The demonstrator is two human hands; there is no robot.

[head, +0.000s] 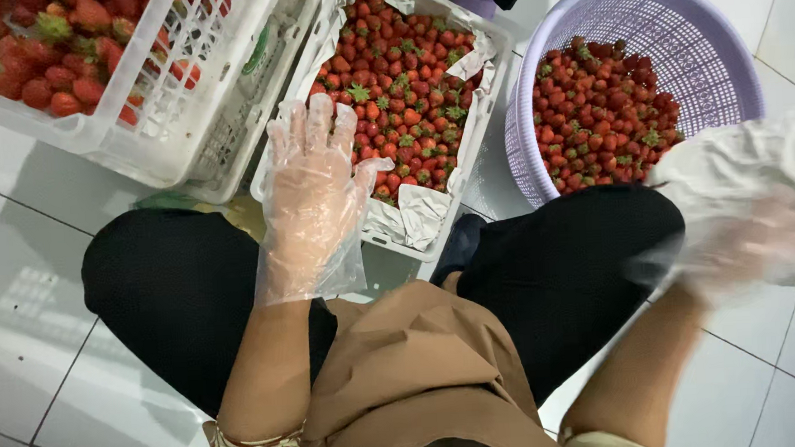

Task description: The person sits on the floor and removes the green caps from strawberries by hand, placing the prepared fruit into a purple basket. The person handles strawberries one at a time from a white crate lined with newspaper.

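A person crouches on a white tiled floor (21, 298) among strawberries. The left hand (316, 196), in a loose clear plastic glove, hovers flat with fingers spread, its grip apart and empty, over the near corner of a white paper-lined crate (433, 214) filled with strawberries (399, 87). The right hand (750, 209), also gloved, is blurred beside the right knee; whether its grip is apart or closed cannot be told. Just beyond it stands a round lilac basket (659, 15) holding more strawberries (600, 104). A second white slatted crate (152, 118) of berries sits to the left, touching the lined one.
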